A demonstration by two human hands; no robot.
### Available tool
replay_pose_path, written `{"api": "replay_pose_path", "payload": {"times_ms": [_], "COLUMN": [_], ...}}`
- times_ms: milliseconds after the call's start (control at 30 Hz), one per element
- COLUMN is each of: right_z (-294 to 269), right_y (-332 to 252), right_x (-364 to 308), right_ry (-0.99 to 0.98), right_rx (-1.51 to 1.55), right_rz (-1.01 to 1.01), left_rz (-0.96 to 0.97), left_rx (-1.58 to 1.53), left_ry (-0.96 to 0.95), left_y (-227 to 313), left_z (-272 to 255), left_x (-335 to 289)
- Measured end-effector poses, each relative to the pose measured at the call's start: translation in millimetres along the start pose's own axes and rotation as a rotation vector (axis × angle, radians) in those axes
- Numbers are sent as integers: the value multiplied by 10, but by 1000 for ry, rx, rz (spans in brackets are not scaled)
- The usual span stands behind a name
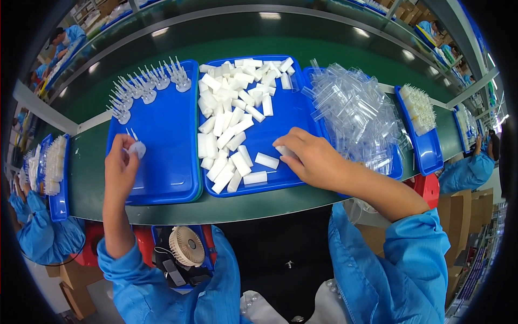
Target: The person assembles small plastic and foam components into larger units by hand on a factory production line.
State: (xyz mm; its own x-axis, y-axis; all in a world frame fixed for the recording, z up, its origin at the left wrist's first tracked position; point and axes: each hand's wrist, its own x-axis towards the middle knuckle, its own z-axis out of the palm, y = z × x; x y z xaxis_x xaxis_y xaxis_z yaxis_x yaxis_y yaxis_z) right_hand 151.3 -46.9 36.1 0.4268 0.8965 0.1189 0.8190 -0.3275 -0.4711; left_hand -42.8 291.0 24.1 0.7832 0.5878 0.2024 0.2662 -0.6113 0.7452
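Over the left blue tray [167, 156], my left hand [120, 164] pinches a small white round-based piece [139, 149] with thin prongs. Similar pronged pieces [148, 94] stand upright in a curved row along that tray's far side. My right hand [315, 159] is closed on a short white block [286, 152] above the near right part of the middle blue tray [280, 127]. Loose white blocks [220, 121] are heaped over the left and far parts of this tray. Two of them lie just left of my right fingers.
Clear plastic tubes [350, 102] are piled in a blue tray to the right. Narrower trays hold white pieces at the far right [418, 108] and far left [55, 162]. Beyond runs a green conveyor [216, 32]. A small fan [187, 245] lies below the bench. Other people in blue work nearby.
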Motion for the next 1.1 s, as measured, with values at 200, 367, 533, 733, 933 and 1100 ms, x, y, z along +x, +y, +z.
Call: {"api": "replay_pose_path", "payload": {"times_ms": [200,367,533,733,933,1100], "right_z": [49,47,56,-73,-89,-82], "right_y": [-48,-83,-71,-50,49,124], "right_x": [-124,-98,-165,-312,-442,-519], "right_ry": [87,123,85,198,262,250], "right_rx": [236,136,306,494,870,941], "right_rz": [99,-5,105,125,-165,-300], "left_rz": [65,196,120,-61,-176,-230], "left_rx": [-472,-765,-995,-1365,-1812,-2024], "left_ry": [189,-1,-217,-330,-541,-642], "left_y": [659,944,1045,1061,1044,1118], "left_z": [371,828,1202,1399,1544,1686], "left_x": [-660,-1085,-1194,-1245,-1254,-1298]}}
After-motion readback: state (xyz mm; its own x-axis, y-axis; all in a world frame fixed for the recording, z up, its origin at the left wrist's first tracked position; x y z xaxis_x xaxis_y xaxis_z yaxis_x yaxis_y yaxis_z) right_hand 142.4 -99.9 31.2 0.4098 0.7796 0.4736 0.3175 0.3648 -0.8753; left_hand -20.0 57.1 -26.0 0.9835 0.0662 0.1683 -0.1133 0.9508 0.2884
